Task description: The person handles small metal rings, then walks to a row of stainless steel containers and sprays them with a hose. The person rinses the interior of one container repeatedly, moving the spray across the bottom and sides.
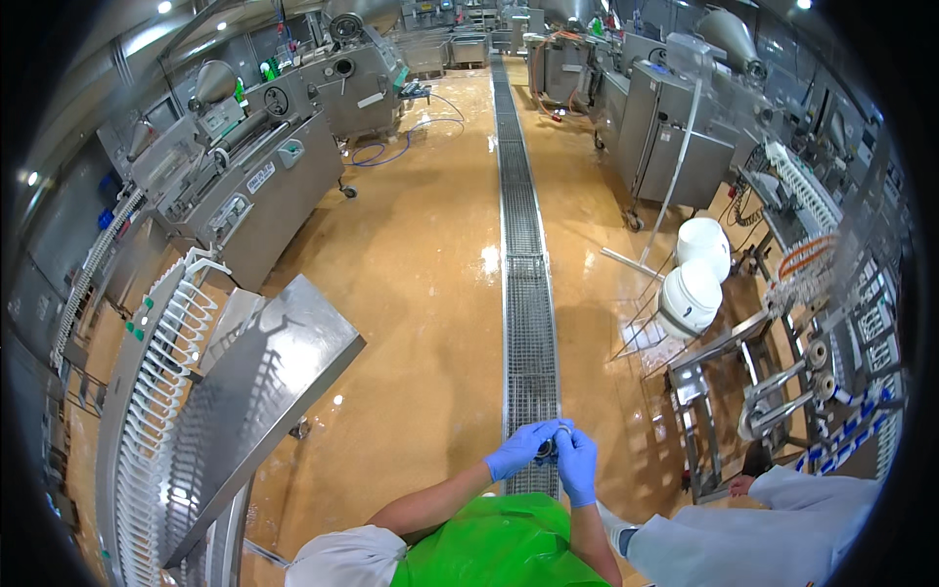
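Both my hands wear blue gloves and meet in front of my green apron (494,543), over the floor drain. My left hand (516,451) comes in from the left with its fingers closed on a small dark round part (544,450), which looks like a ring or fitting. Against it from the other side is my right hand (577,464), fingers bent and pinched at the top of the same part. A paler rounded edge shows between the fingertips. Much of the part is hidden by the gloves, so its exact kind is unclear.
A steel table (284,338) stands beside a white-fingered conveyor (161,382) on my left. To the right are white buckets (688,298) on a wire stand, a floor squeegee (675,176) and a metal frame (699,411). A person in white (753,533) is close by my right side.
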Available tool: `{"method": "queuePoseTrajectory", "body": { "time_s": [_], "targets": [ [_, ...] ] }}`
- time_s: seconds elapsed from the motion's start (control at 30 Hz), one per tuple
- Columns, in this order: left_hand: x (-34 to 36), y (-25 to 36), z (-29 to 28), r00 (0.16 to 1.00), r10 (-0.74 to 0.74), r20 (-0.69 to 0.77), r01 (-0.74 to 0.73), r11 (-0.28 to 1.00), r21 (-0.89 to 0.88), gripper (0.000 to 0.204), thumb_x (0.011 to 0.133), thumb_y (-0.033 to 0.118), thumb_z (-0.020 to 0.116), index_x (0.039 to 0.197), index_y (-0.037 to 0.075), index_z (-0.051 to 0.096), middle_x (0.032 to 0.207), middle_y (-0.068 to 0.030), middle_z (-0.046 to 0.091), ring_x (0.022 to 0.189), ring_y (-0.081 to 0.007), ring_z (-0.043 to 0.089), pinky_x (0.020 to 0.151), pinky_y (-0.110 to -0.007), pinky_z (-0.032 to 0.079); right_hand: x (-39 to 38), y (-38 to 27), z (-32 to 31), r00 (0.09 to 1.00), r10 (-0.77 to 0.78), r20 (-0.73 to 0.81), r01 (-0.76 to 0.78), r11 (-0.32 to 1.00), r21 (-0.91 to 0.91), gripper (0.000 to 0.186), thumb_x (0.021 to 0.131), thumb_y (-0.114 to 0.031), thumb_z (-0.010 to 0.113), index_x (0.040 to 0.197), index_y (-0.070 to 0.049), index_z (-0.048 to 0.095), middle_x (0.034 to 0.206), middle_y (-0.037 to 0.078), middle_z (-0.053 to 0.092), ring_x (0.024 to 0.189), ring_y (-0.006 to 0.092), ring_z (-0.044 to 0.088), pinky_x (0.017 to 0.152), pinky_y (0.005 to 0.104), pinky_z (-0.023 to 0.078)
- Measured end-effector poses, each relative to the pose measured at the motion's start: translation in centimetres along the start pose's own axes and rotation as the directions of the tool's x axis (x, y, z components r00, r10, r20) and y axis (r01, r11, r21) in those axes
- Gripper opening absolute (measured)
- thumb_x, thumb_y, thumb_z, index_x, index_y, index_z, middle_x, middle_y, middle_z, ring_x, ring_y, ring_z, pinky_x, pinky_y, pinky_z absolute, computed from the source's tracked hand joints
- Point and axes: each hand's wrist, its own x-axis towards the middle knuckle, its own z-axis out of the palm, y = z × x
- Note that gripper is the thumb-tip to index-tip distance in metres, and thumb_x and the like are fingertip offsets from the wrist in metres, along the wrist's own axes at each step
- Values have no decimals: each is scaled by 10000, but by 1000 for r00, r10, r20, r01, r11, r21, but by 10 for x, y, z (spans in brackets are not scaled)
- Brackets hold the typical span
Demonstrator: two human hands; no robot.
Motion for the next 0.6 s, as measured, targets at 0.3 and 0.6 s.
{"method": "queuePoseTrajectory", "body": {
  "time_s": [0.3,0.6],
  "targets": [
    [39,35,-73,982,-13,-191,-22,983,-181,359,949,312,395,1179,86,552,862,-3,576,696,-70,511,602,-204,436,93,18,79,995,96,14,-97,984,147,176,853,-152,559,777,-1,605,640,9,560,508,62,507,439,204,413],
    [99,110,-217,897,-2,-443,-89,979,-184,373,943,335,399,1150,67,554,837,-13,568,623,-88,505,516,-223,410,243,15,209,954,87,286,-63,994,-92,208,832,-172,563,778,22,617,617,30,571,536,71,520,474,223,431]
  ]
}}
